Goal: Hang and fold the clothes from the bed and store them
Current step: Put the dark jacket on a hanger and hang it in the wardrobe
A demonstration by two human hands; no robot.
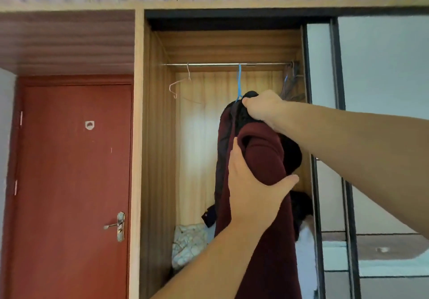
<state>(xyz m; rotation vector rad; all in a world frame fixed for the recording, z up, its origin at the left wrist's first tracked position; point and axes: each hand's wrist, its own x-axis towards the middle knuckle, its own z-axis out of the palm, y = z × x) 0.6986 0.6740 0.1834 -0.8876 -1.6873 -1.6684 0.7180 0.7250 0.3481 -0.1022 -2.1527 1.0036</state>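
A dark maroon garment point(267, 159) with black lining hangs on a blue hanger point(239, 82), whose hook sits on the metal rail point(209, 64) of the open wardrobe. My right hand point(262, 108) grips the garment's top at the hanger's neck. My left hand point(253, 187) holds the maroon cloth lower down, thumb spread to the right. The hanger's shoulders are hidden under the cloth.
A bare wire hanger point(180, 87) hangs at the rail's left, and several hangers point(291, 82) bunch at its right end. Folded bedding point(188, 245) lies on the wardrobe floor. A red door point(74, 182) stands on the left, mirrored sliding doors point(383, 136) on the right.
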